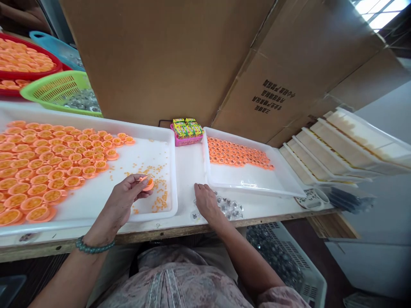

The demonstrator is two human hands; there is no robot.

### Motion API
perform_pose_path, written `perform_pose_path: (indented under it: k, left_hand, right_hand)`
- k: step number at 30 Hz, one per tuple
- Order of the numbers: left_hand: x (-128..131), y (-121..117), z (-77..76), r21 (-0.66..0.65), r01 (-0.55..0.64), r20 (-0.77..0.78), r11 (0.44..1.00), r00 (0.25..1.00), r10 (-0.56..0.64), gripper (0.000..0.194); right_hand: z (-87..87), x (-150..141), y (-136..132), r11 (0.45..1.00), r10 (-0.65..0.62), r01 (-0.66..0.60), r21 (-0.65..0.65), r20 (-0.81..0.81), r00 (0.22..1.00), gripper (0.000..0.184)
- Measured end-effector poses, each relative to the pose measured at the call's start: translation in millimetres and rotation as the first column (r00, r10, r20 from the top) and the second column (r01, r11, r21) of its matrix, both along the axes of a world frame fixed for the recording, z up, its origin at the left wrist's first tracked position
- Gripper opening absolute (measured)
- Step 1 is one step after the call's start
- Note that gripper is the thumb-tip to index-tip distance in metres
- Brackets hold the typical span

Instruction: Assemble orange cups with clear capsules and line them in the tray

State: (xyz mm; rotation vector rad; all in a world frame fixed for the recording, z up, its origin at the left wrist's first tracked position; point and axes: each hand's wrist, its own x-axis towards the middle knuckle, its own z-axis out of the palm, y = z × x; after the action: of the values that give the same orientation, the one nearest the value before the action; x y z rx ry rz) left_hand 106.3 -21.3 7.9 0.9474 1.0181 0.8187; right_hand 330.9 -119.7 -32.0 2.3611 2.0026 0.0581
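My left hand is closed on a small orange toy cup, pinched between thumb and fingers above the right end of the left white tray. Tiny yellow-orange beads lie scattered in that tray around the hand. Rows of matching orange cups with yellow contents fill its left side. On the table between the trays rests my right hand, back up, with its fingers curled down and their tips partly hidden. Beside and partly under it lies a pile of clear plastic pieces with small dark marks.
A right white tray holds rows of orange pieces. Behind the gap sits a pink basket of yellow-green packets. Cardboard stands behind. Stacked white trays lean at right; a green basket stands at back left.
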Motion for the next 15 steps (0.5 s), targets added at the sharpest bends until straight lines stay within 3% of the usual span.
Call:
perform_pose_path:
  k: [4,9,15]
  left_hand:
    - [-0.8,-0.9,0.4,0.05,0.017,-0.025,0.999,1.0,-0.016,0.034]
    - [-1.6,-1.2,-0.6,0.06,0.035,-0.044,0.998,0.999,-0.032,0.034]
    - [-2.3,-1.8,-1.9,0.075,0.04,-0.064,0.996,0.997,-0.035,0.033]
  right_hand:
    - [-1.5,1.6,7.5,1.0,0.02,-0.02,0.016,-0.029,0.999,0.023]
    - [0.0,3.3,8.4,0.99,0.032,-0.01,0.144,-0.153,0.988,0.016]
    - [-3.3,1.1,16.8,0.999,0.012,-0.004,0.043,-0.202,0.979,0.018]
